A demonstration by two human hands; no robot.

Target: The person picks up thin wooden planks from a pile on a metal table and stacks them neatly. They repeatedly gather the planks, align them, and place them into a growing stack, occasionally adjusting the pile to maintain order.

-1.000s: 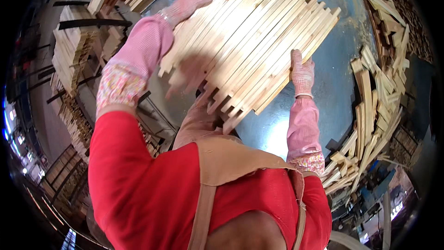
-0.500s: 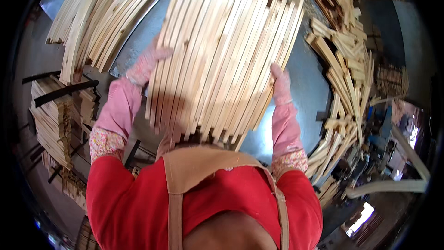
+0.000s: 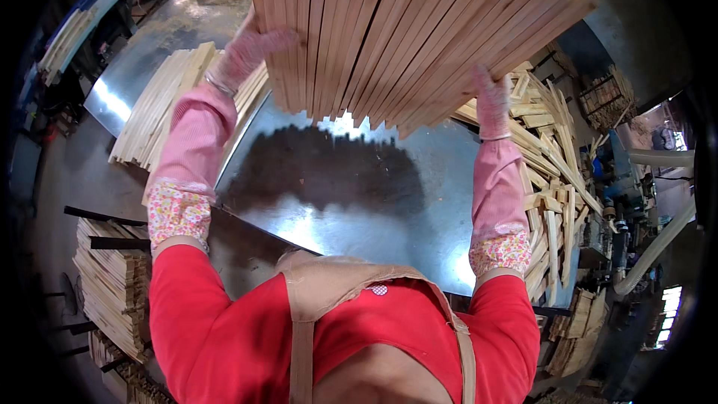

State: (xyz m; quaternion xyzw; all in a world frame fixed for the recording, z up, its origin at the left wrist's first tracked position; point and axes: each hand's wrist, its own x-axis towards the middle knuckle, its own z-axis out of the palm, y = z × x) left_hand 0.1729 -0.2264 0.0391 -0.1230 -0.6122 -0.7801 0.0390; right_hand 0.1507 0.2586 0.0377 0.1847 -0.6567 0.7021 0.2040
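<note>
A wide row of long wooden strips (image 3: 374, 37), pressed side by side, is held up off the metal table (image 3: 336, 217). Gripping its left edge is my gloved left hand (image 3: 254, 49), thumb lying over the strips. At the right edge my gloved right hand (image 3: 492, 101) squeezes from the other side, thumb up. Both hands are closed on the bundle, their other fingers partly hidden by it. The row tilts, its near ends uneven and low, its far ends running past the upper edge of the view. A dark shadow of it falls on the table.
Another stack of strips (image 3: 161, 108) lies on the table at left. A heap of loose wood offcuts (image 3: 553, 150) covers the right side. Piled boards (image 3: 112, 284) rest on a rack with black bars at lower left. A pale hose (image 3: 658, 247) curves at far right.
Both hands have raised the bundle of strips and carried it farther away from me, tilting it. More of the tabletop shows beneath it, and my arms are stretched farther out.
</note>
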